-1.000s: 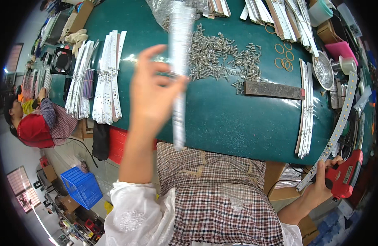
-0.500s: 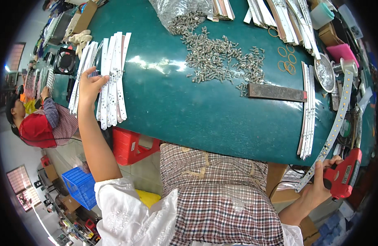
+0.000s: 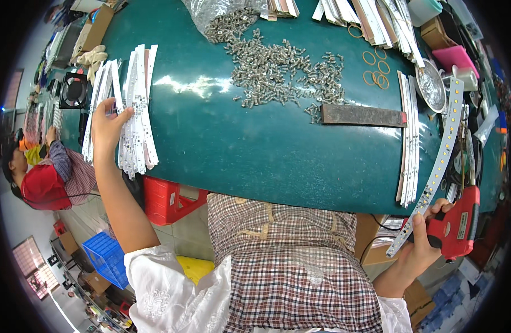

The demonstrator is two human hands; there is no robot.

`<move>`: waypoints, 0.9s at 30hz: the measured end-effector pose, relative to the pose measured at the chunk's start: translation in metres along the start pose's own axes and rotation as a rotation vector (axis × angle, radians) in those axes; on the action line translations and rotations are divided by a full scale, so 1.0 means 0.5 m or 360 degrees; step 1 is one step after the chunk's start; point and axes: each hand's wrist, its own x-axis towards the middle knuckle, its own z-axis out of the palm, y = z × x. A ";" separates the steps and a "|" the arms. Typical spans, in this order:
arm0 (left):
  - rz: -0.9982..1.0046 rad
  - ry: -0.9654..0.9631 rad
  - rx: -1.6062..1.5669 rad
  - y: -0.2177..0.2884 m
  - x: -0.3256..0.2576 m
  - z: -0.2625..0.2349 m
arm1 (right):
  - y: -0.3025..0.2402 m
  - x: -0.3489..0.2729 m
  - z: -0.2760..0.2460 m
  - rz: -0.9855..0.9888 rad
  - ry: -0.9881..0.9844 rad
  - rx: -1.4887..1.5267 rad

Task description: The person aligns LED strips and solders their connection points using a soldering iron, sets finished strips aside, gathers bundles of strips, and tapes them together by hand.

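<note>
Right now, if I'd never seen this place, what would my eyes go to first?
Probably the shiny heap of little metal pieces, spread across the upper middle of the green table. Next, perhaps, the bright red tool at lower right, held in the right grip along with a long white strip dotted with yellow squares. On the left, the left grip is at the bundled white strips.

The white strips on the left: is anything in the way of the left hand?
Nothing visible stands between them: the left hand is right at the white strips, its thumb over the edge of one pile. I can't tell if its fingers grip any.
</note>
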 end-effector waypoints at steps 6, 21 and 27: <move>0.0528 0.0164 0.0172 0.178 -0.089 0.082 | -0.003 -0.002 0.029 0.0046 0.0114 0.0006; 0.0763 -0.0401 0.0023 0.304 -0.170 0.250 | -0.002 -0.019 0.040 0.0184 -0.0057 0.0065; 0.0622 -0.0258 -0.0153 0.313 -0.179 0.246 | -0.001 -0.017 0.054 0.0184 -0.0092 0.0077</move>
